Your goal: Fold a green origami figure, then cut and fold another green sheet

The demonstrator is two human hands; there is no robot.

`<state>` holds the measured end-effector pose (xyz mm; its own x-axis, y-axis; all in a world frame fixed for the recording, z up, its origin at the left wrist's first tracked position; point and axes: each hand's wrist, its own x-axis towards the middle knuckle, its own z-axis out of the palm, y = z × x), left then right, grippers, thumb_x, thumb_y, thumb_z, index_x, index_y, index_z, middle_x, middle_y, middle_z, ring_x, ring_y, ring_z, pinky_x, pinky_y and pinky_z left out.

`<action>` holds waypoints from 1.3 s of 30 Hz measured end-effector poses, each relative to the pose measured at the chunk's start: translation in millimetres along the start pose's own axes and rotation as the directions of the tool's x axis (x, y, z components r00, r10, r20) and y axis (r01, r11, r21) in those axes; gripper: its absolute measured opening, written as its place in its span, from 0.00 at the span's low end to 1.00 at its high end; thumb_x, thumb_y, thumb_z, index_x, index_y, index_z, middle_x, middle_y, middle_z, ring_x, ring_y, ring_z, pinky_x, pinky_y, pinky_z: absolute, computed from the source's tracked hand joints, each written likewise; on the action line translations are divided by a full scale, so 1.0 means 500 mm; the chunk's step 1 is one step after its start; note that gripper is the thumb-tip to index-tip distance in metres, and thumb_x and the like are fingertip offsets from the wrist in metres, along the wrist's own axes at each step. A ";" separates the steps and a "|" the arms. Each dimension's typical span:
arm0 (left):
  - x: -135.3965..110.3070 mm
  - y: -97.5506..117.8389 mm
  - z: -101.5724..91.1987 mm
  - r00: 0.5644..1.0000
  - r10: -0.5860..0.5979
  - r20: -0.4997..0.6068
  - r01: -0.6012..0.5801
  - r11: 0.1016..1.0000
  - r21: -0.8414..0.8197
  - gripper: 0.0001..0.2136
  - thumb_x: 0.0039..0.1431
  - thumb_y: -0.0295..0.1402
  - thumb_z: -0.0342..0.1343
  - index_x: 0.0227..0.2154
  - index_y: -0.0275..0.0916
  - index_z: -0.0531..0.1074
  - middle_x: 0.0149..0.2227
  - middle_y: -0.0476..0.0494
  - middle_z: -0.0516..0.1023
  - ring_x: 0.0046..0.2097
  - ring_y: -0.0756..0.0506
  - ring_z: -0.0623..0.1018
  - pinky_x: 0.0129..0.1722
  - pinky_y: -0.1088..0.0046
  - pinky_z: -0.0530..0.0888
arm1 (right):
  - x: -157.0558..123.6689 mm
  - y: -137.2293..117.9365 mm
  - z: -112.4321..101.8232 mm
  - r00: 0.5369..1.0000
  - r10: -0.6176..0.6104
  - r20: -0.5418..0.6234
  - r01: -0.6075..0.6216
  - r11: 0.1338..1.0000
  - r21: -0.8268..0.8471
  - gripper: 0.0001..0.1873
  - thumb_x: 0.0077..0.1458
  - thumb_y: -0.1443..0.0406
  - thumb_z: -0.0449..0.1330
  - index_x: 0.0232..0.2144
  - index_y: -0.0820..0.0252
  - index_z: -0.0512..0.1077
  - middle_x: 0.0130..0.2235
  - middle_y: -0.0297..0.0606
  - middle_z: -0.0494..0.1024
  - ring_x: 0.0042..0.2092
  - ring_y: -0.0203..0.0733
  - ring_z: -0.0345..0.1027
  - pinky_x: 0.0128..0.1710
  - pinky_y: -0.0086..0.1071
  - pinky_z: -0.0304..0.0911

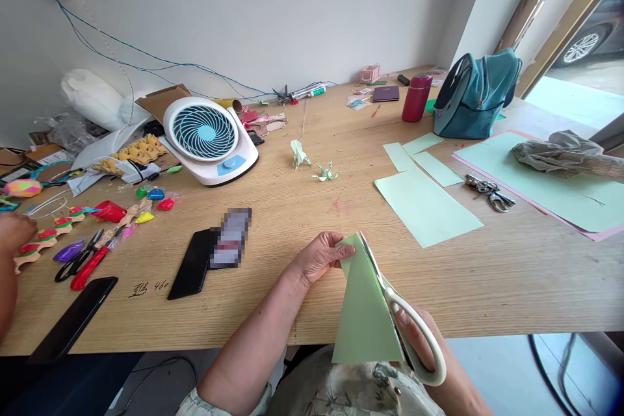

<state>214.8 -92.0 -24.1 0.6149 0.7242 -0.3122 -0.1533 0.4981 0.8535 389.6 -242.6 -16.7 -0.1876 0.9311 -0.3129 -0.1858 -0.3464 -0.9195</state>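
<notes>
My left hand (322,258) pinches the top corner of a folded light green sheet of paper (365,318), held over the table's front edge. Through the white handle loops of a pair of scissors (414,331) pass the fingers of my right hand (423,331). The scissor blades run along the right edge of the folded paper, their tips near its top corner beside my left fingers. Part of the paper behind the blades is hidden. Beyond my hands lie a larger green sheet (429,208) and several green strips (436,168).
Two folded green paper figures (299,154) stand mid-table. A white fan (209,136), phones (190,264) and craft pieces (117,211) lie left, near another person's hand (17,232). Keys (489,193), a red flask (416,99) and a teal bag (478,97) are on the right.
</notes>
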 end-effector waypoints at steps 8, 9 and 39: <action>-0.002 0.002 -0.001 1.000 0.001 0.004 -0.002 1.000 0.014 0.16 0.40 0.41 0.73 0.26 0.34 0.80 0.28 0.45 0.80 0.29 0.50 0.78 0.31 0.76 0.74 | -0.007 -0.007 0.006 0.994 0.010 -0.111 -0.016 0.998 -0.055 0.30 0.52 0.37 0.54 0.21 0.56 0.66 0.18 0.33 0.64 0.22 0.37 0.57 0.23 0.31 0.56; -0.003 0.002 -0.001 1.000 0.002 0.002 -0.002 1.000 0.016 0.16 0.40 0.42 0.73 0.26 0.34 0.80 0.28 0.45 0.80 0.29 0.50 0.78 0.31 0.76 0.74 | -0.007 -0.008 0.006 0.994 0.014 -0.110 -0.019 0.999 -0.044 0.30 0.52 0.37 0.54 0.21 0.56 0.65 0.18 0.33 0.64 0.22 0.37 0.56 0.22 0.30 0.55; -0.005 0.014 0.003 0.997 0.036 -0.066 -0.035 0.999 0.008 0.18 0.38 0.43 0.74 0.24 0.33 0.78 0.25 0.47 0.78 0.27 0.51 0.76 0.31 0.76 0.73 | -0.017 -0.029 -0.083 0.994 -0.071 -0.082 0.072 0.997 0.008 0.29 0.54 0.39 0.55 0.34 0.60 0.72 0.19 0.33 0.67 0.20 0.36 0.54 0.19 0.31 0.50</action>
<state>213.3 -91.1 -16.5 0.5564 0.7715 -0.3086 -0.1690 0.4687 0.8670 434.0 -240.8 -10.7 -0.0937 0.9597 -0.2650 -0.2070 -0.2792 -0.9377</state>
